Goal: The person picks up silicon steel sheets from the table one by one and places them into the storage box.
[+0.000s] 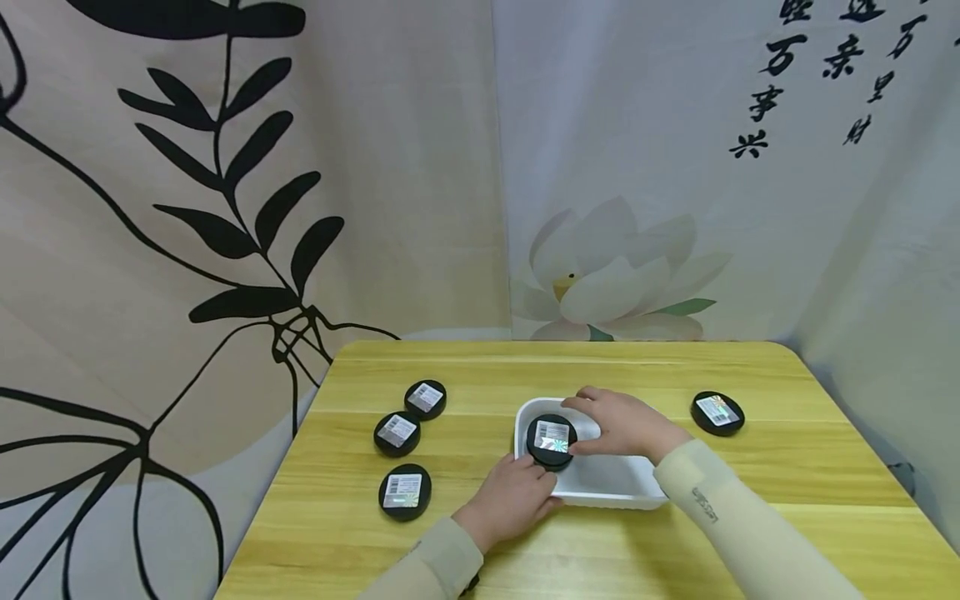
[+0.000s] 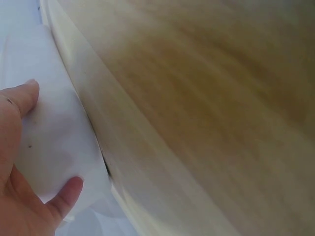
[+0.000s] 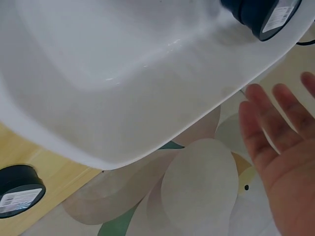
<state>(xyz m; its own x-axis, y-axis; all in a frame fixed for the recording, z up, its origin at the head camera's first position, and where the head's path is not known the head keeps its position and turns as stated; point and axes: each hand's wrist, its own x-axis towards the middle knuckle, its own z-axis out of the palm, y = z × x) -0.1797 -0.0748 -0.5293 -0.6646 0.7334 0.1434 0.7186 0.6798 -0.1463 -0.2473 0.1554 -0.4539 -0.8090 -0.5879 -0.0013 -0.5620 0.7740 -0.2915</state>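
Note:
A white plastic tray point(image 1: 615, 487) sits on the wooden table. Inside its left end is a round black container point(image 1: 551, 440) with a silver-white label on top; in the right wrist view a groove runs round this container point(image 3: 266, 19), and I cannot tell if two are stacked. My left hand point(image 1: 513, 498) holds the tray's near-left corner, thumb against the outer wall, fingers at the rim. Over the tray's far side reaches my right hand point(image 1: 626, 425), its thumb beside the black container. In the right wrist view its fingers point(image 3: 285, 115) are extended and hold nothing.
Left of the tray lie three similar black containers, one at the back point(image 1: 425, 399), one in the middle point(image 1: 397, 434) and one nearer point(image 1: 405, 492). Another black container point(image 1: 717, 413) lies at the right. Behind the table point(image 1: 600, 367) hangs a printed curtain point(image 1: 420, 167).

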